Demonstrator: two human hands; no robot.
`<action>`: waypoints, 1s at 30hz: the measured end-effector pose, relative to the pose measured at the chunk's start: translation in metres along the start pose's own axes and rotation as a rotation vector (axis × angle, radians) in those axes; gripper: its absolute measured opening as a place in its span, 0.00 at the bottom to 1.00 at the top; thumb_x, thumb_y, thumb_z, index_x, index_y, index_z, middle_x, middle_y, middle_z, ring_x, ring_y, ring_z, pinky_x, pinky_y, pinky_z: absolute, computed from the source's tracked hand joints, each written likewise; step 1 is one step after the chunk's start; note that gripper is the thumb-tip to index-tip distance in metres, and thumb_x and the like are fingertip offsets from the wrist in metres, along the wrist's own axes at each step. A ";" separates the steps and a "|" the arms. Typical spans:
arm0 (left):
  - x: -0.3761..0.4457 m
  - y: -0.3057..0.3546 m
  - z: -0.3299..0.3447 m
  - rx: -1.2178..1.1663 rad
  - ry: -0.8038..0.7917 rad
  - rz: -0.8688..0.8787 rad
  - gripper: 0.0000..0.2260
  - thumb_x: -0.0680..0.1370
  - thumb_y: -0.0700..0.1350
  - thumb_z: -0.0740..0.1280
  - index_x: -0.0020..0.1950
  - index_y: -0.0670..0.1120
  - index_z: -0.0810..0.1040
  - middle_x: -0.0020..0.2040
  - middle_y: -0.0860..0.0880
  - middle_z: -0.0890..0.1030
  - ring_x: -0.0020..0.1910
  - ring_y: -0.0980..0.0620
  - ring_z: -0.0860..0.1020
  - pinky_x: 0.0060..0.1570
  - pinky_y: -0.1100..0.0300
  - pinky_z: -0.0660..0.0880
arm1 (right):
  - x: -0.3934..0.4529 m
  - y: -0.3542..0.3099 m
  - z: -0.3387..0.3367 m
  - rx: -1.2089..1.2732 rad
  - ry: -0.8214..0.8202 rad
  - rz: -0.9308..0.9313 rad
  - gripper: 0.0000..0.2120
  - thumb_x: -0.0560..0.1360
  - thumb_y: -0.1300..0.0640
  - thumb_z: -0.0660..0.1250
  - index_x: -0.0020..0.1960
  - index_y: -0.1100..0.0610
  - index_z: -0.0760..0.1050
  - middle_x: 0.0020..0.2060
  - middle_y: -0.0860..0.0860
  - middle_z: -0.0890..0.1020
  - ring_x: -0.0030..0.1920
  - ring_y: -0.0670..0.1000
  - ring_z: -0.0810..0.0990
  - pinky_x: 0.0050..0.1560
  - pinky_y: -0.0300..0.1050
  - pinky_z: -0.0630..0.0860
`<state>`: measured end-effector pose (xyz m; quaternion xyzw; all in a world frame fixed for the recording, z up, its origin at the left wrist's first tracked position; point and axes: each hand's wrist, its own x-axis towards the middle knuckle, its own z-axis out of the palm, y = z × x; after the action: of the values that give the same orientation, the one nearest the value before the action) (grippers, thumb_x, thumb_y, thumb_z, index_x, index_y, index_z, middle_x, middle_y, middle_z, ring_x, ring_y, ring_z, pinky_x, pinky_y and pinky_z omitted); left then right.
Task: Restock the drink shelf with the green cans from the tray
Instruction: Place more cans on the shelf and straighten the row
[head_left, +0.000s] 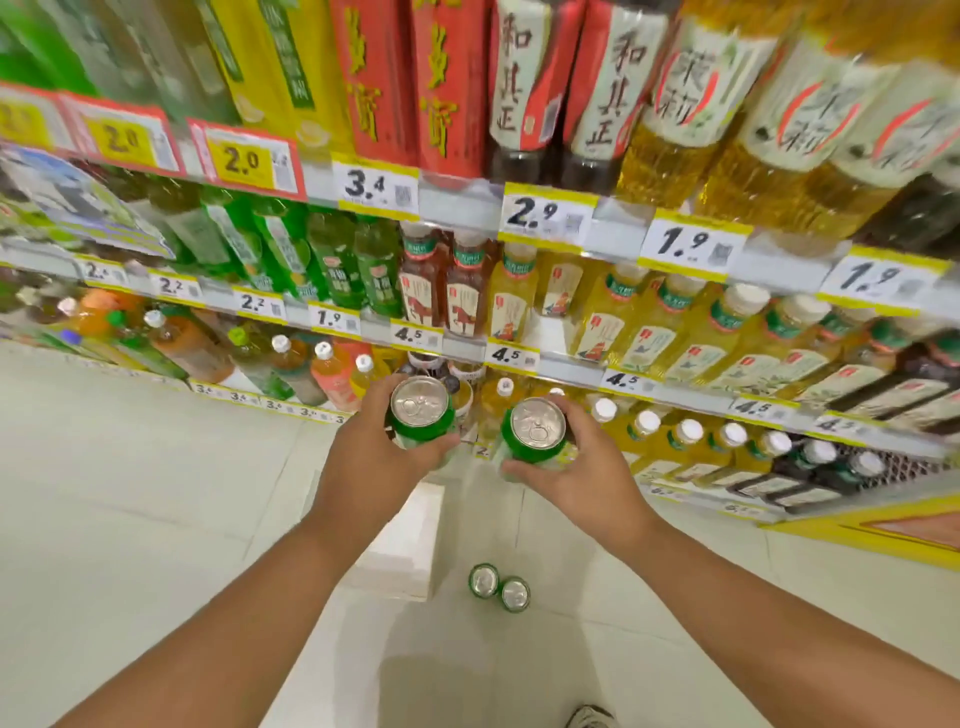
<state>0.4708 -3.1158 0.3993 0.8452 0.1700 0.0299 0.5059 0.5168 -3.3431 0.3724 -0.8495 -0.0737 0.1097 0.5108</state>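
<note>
Lower centre: two green cans (500, 587) wait on the floor. Mid-frame: left hand (374, 457) and right hand (576, 467), fingers curled, each grip a green can (422, 418) upright, mid-carry. Beyond: the drink shelf (561, 364); next, find an open slot.

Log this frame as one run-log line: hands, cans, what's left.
left hand: grips green can | right hand: grips green can | both upright, before lower shelves | remaining: two cans below

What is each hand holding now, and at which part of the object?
Each hand grips one green can around its side wall, top up: left hand its can, right hand its can.
</note>
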 end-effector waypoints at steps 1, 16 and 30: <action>0.001 0.024 -0.016 -0.002 -0.004 0.006 0.27 0.66 0.52 0.81 0.60 0.61 0.73 0.49 0.68 0.81 0.50 0.69 0.77 0.44 0.77 0.70 | 0.001 -0.026 -0.010 -0.001 -0.010 -0.020 0.34 0.64 0.50 0.84 0.66 0.46 0.73 0.58 0.39 0.80 0.60 0.39 0.77 0.61 0.36 0.72; 0.007 0.339 -0.214 0.078 0.129 0.068 0.28 0.64 0.58 0.80 0.59 0.66 0.71 0.46 0.67 0.78 0.45 0.68 0.76 0.39 0.73 0.69 | 0.027 -0.370 -0.169 -0.038 -0.044 -0.224 0.31 0.64 0.52 0.83 0.61 0.37 0.72 0.54 0.32 0.78 0.55 0.24 0.72 0.53 0.21 0.66; 0.020 0.492 -0.329 0.044 0.139 0.228 0.26 0.58 0.62 0.80 0.54 0.64 0.78 0.48 0.62 0.83 0.46 0.63 0.81 0.43 0.58 0.81 | 0.037 -0.562 -0.255 -0.014 -0.103 -0.413 0.37 0.62 0.40 0.81 0.67 0.41 0.72 0.57 0.38 0.82 0.57 0.40 0.81 0.59 0.45 0.79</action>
<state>0.5433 -3.0434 0.9829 0.8657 0.1079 0.1419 0.4677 0.6117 -3.2884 0.9810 -0.8132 -0.2730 0.0452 0.5120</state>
